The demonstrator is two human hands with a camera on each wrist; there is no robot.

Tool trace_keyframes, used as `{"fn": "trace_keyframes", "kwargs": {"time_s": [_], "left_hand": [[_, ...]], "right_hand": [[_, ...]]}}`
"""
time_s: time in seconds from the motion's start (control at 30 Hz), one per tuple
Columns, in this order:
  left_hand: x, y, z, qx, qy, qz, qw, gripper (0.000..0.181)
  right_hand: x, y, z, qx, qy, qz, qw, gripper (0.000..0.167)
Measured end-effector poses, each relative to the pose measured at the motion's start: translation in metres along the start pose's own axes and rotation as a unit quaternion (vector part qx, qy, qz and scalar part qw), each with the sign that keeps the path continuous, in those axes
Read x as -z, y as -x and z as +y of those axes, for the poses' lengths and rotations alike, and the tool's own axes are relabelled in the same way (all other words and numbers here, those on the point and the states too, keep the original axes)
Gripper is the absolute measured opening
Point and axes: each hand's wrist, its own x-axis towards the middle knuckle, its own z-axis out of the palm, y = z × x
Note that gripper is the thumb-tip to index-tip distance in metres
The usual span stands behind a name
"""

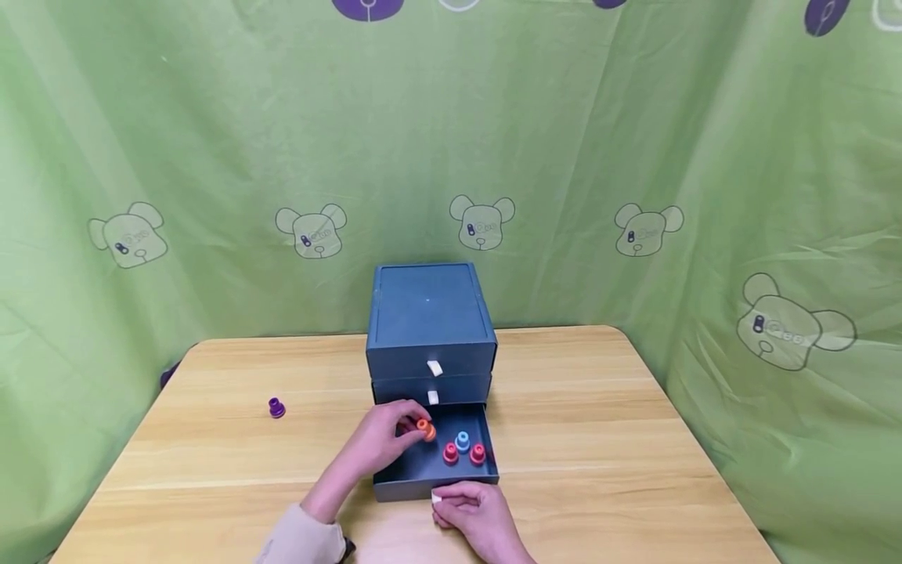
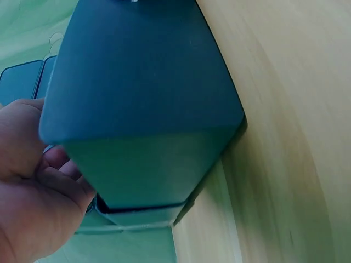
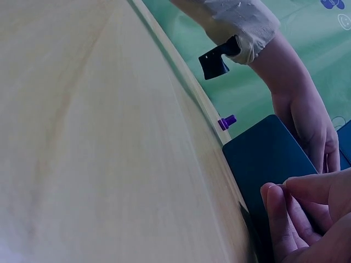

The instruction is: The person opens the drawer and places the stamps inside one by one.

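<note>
My left hand (image 1: 380, 439) reaches into the pulled-out bottom drawer (image 1: 405, 492) of a dark blue drawer box (image 1: 431, 305). Its thumb and fingers pinch an orange stepped plastic peg (image 1: 426, 430); whether the peg touches the drawer floor I cannot tell. Two red pegs (image 1: 451, 453) and a light blue peg (image 1: 462, 442) stand close together in the drawer's right half. At the drawer front, my right hand (image 1: 476, 513) pinches the small white pull tab (image 1: 436, 497). In the left wrist view the drawer wall (image 2: 148, 76) hides the left fingertips.
A purple peg (image 1: 276, 408) stands on the wooden table (image 1: 599, 439), left of the box. Above the open drawer are two closed drawers with white tabs (image 1: 434, 368). A green curtain (image 1: 395, 141) surrounds the table's back and sides.
</note>
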Motion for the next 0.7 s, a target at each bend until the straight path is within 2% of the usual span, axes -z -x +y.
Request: {"fn": "trace_keyframes", "kwargs": {"time_s": [0.23,0.4,0.57,0.7], "left_hand": [[-0.01,-0.005,0.002,0.0,-0.004,-0.01,0.9999,0.015],[-0.016,-0.008,0.001,-0.005,-0.009,-0.009,0.9999,0.013],[-0.018,-0.01,0.0,0.003,-0.013,-0.011,0.9999,0.012],[-0.02,-0.011,-0.001,0.008,-0.017,-0.012,0.9997,0.012]], "right_hand": [[0.001,0.0,0.001,-0.007,-0.001,-0.002,1.0,0.022],[0.001,-0.001,0.003,0.004,-0.006,-0.004,1.0,0.023],[0.0,-0.001,0.003,0.012,-0.015,-0.006,0.9998,0.024],[-0.001,-0.001,0.003,0.003,-0.012,-0.005,0.9999,0.024]]}}
